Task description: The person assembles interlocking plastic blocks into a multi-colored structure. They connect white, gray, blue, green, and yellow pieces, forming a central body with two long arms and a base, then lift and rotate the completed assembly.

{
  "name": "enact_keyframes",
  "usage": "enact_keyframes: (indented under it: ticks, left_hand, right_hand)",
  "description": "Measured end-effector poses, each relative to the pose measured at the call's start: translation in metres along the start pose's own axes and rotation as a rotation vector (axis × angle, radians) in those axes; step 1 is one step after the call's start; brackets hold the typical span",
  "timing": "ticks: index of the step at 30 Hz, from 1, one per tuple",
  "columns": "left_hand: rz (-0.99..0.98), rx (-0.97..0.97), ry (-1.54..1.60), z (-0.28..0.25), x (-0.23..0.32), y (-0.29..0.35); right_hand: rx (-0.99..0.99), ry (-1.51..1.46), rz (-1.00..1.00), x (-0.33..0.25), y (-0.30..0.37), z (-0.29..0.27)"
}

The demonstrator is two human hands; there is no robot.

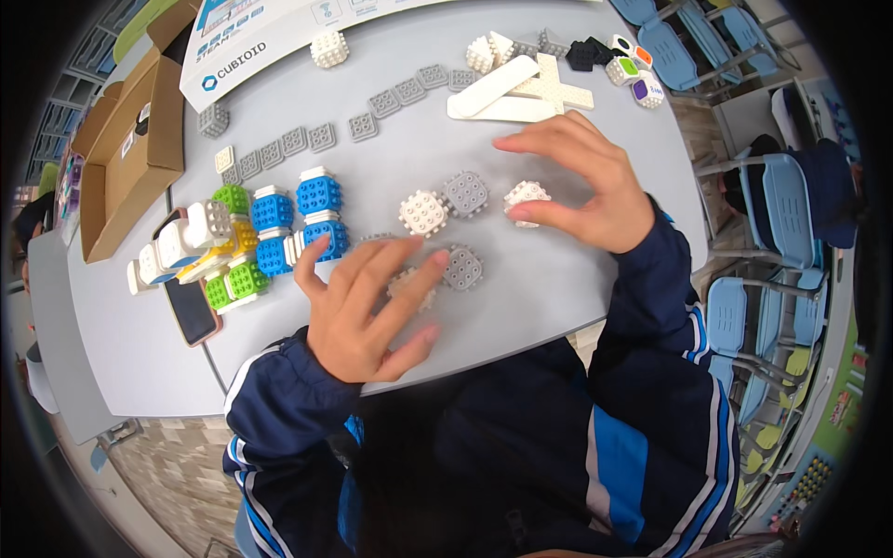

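My left hand [367, 312] is open with spread fingers, over several cube blocks at the table's near side. A grey studded cube [463, 268] shows beyond its fingertips, and a white one is mostly hidden beneath the fingers. To the right, my right hand [595, 181] is also open, thumb and forefinger wide apart. Its thumb overlaps a white studded cube [526, 197]; whether they touch I cannot tell. Between the hands lie another white cube [424, 213] and a grey cube [467, 193], side by side.
Left of my hands stands a build of blue [319, 193], green [246, 277], yellow and white blocks, beside a phone [193, 312]. Flat grey plates [383, 102] form a line farther back. Long white plates [502, 90], a printed box [270, 56] and a cardboard box [135, 153] lie beyond.
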State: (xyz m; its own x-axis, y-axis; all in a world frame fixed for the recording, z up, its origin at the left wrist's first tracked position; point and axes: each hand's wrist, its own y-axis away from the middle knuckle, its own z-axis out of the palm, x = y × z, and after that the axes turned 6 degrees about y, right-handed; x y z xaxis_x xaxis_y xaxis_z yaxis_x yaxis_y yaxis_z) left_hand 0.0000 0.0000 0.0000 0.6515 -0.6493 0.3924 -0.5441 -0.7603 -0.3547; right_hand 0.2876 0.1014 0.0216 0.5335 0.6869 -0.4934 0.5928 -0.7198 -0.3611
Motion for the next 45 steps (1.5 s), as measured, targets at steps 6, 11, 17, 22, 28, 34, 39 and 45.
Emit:
enact_keyframes:
  ticks: [6, 11, 17, 22, 28, 34, 39, 45]
  left_hand:
    - [0.1, -0.065, -0.043, 0.01, 0.004, -0.001]
    - [0.101, -0.075, -0.046, 0.008, 0.003, -0.002]
    - [0.092, -0.076, -0.027, 0.009, 0.004, 0.001]
    - [0.043, 0.062, -0.082, -0.004, 0.004, 0.009]
    - [-0.075, 0.122, -0.138, 0.005, 0.004, 0.035]
    - [-0.075, 0.16, -0.103, 0.008, 0.013, 0.036]
    - [-0.084, 0.178, -0.058, 0.013, 0.013, 0.038]
    - [-0.084, 0.166, -0.053, 0.007, 0.015, 0.034]
  right_hand:
    - [-0.218, -0.184, 0.133, 0.003, 0.009, -0.007]
    - [-0.265, -0.277, 0.093, -0.006, 0.011, 0.007]
    - [-0.274, -0.288, 0.045, -0.012, 0.011, 0.021]
    - [-0.191, -0.263, -0.02, -0.009, 0.007, 0.015]
    - [-0.167, -0.175, -0.182, -0.01, 0.007, 0.019]
    - [-0.171, -0.152, -0.24, -0.009, 0.01, 0.027]
    - [-0.16, -0.177, -0.246, -0.009, 0.011, 0.03]
    - [-0.145, -0.158, -0.251, -0.01, 0.009, 0.027]
